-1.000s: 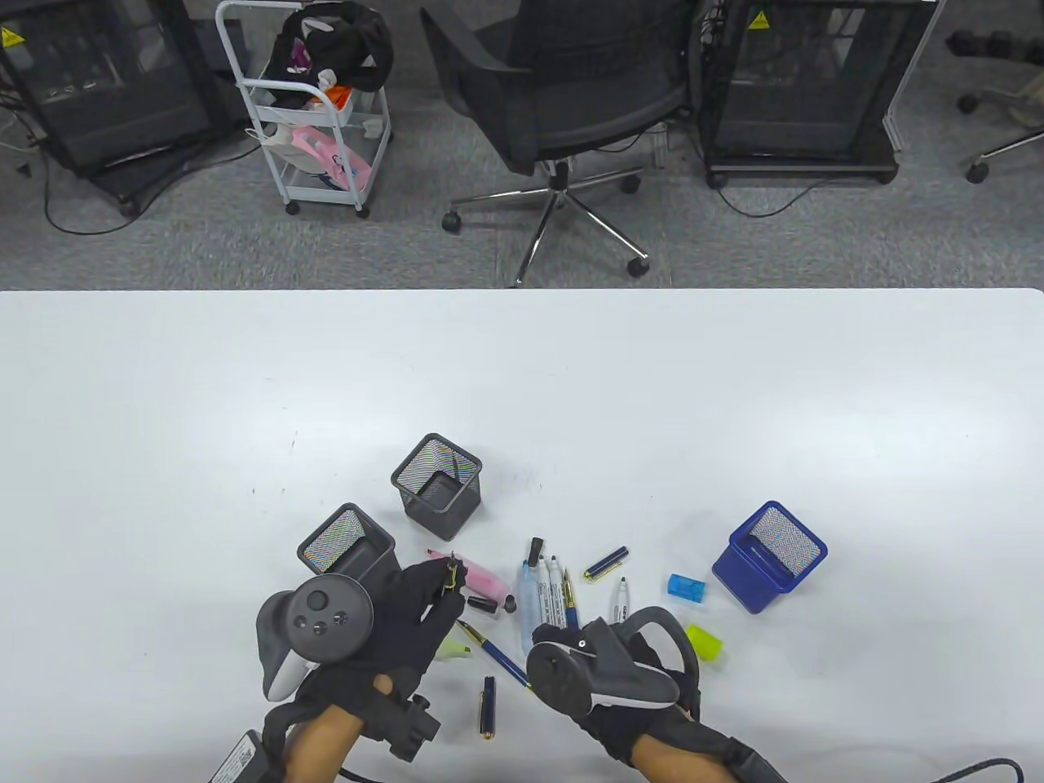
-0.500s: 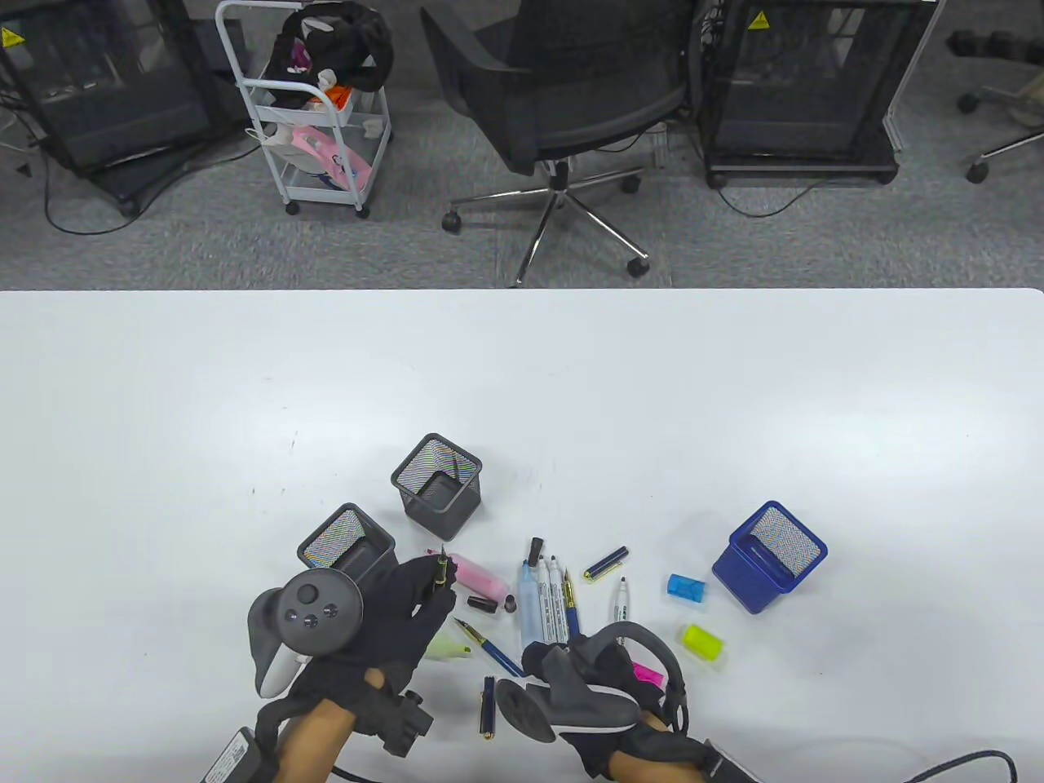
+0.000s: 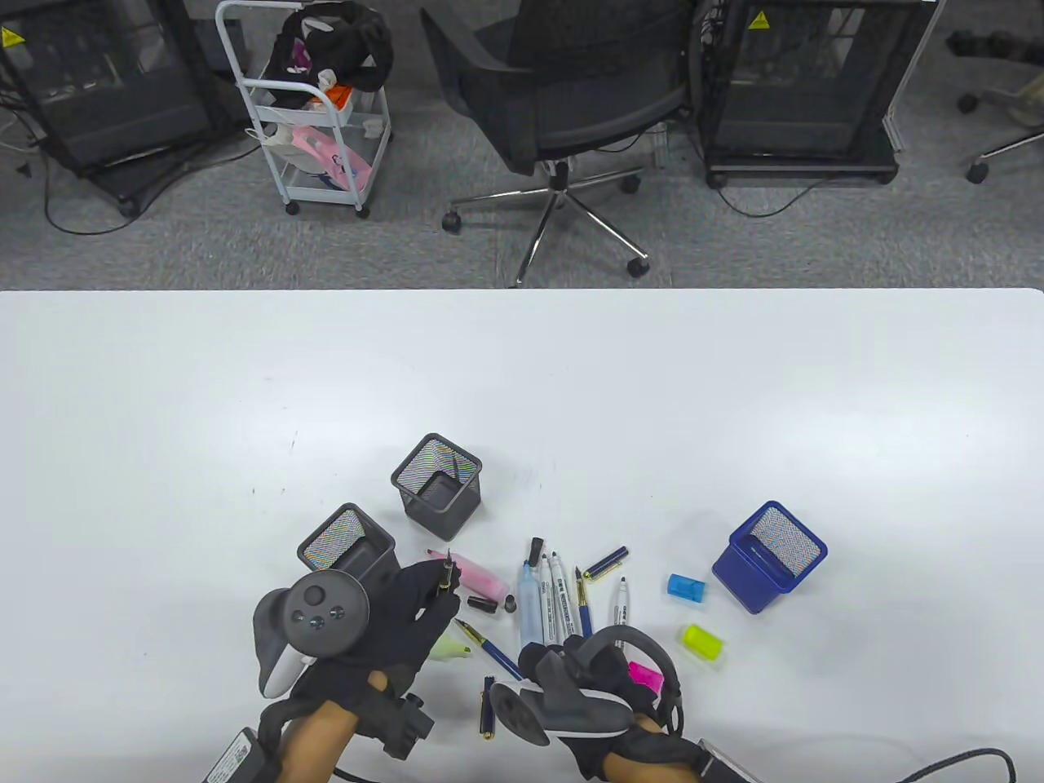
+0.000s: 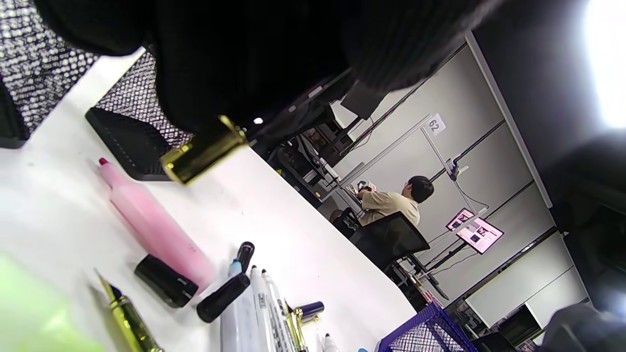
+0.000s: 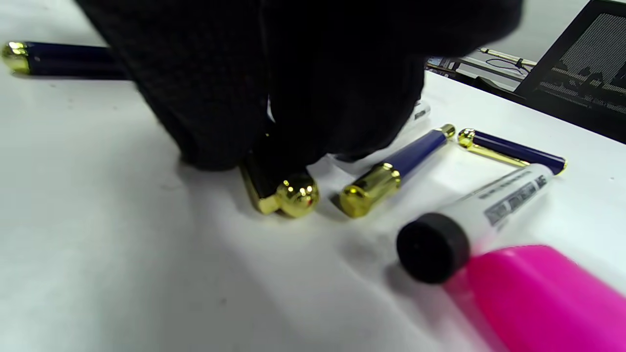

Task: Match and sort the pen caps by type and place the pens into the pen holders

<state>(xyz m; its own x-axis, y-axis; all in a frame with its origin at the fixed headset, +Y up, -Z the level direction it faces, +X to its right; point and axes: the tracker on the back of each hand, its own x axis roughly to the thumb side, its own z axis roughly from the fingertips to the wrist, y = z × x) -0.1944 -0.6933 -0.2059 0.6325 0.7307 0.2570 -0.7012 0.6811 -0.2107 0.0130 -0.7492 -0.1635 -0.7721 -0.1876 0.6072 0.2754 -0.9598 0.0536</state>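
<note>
My right hand (image 3: 599,689) is down on the table at the near end of the row of pens, its fingers (image 5: 234,93) curled over a black cap with a gold knob (image 5: 281,193). From the wrist view I seem to be pinching that cap against the table, though the glove hides the contact, so I can't be sure it is gripped. Taking this cap as my landmark: just to its right lies a blue pen barrel (image 5: 396,168) with a gold end, its long axis running away from me, and beyond that a second blue and gold piece (image 5: 511,149). A white marker (image 5: 481,212) and a pink highlighter cap (image 5: 552,298) lie nearer the camera on the same side.

My left hand (image 3: 391,624) is up and to the left of the cap, raised off the table, fingers closed on a black and gold pen (image 3: 446,575). Its long axis points away from me, nib upward and outward; the gold tail end (image 4: 203,154) pokes out under my palm. So the cap has to travel left toward that nib and slide on along the pen's line, and my right hand is the nearer one to bring it.

Further off past the left hand stand two black mesh holders (image 3: 438,485), and well to the cap's right a blue holder (image 3: 769,557).
</note>
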